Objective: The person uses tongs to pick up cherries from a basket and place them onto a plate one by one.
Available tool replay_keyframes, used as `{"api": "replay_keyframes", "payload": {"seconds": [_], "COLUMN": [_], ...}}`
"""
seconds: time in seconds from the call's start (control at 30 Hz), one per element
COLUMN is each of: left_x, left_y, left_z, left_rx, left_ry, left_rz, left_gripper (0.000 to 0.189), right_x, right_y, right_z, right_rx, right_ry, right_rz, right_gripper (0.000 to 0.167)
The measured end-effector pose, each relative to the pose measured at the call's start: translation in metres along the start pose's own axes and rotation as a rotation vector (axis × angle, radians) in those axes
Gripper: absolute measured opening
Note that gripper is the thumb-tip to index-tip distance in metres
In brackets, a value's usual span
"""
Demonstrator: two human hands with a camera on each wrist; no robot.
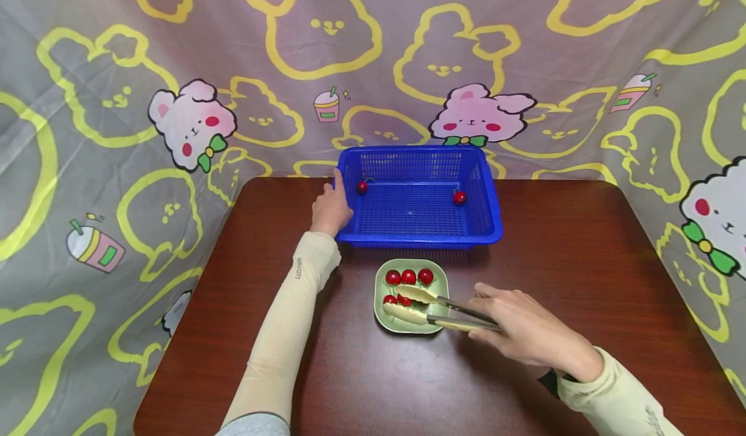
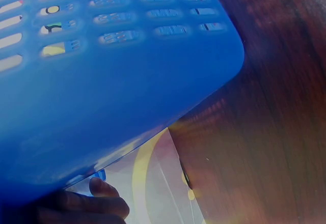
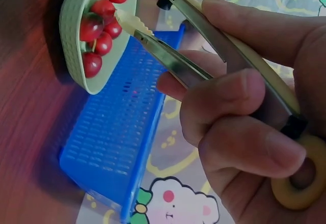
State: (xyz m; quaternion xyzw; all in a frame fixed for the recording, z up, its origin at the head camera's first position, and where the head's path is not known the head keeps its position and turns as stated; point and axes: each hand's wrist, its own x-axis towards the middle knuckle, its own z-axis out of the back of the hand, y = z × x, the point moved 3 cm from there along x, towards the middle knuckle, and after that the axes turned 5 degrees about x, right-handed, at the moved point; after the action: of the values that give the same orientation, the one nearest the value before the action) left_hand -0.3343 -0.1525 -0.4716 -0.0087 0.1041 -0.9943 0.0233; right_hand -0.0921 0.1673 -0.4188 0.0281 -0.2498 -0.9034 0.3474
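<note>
My left hand (image 1: 331, 209) grips the left rim of a blue plastic basket (image 1: 419, 238), one finger pointing along the edge. Two red cherries lie inside it, one cherry (image 1: 362, 187) at the left and another cherry (image 1: 460, 197) at the right. Nearer to me stands a pale green bowl (image 1: 381, 319) with several red cherries (image 1: 409, 276). With my right hand (image 1: 527, 329) I hold metal tongs (image 3: 191, 23) with cream tips. The tips are spread over the bowl, around its front cherries; the right wrist view shows one tip right at a cherry.
The basket stands at the back of a dark brown wooden table (image 1: 233, 332), the bowl just in front of it. A patterned cloth (image 1: 373, 54) with bunny and bear drawings hangs behind the table and along both sides.
</note>
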Motion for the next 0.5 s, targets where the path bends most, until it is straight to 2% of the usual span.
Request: {"api": "replay_keyframes", "payload": {"seconds": [0.27, 0.5], "left_x": [-0.002, -0.001], "left_y": [0.000, 0.000], "left_z": [0.001, 0.000], "left_rx": [-0.001, -0.004], "left_ry": [0.009, -0.002], "left_rz": [0.002, -0.002], "left_gripper": [0.097, 0.097], "right_x": [0.001, 0.012], "right_y": [-0.003, -0.018], "right_z": [0.019, 0.035], "right_rx": [0.020, 0.027], "right_ry": [-0.079, -0.176], "right_rz": [0.023, -0.089], "right_gripper": [0.050, 0.050]}}
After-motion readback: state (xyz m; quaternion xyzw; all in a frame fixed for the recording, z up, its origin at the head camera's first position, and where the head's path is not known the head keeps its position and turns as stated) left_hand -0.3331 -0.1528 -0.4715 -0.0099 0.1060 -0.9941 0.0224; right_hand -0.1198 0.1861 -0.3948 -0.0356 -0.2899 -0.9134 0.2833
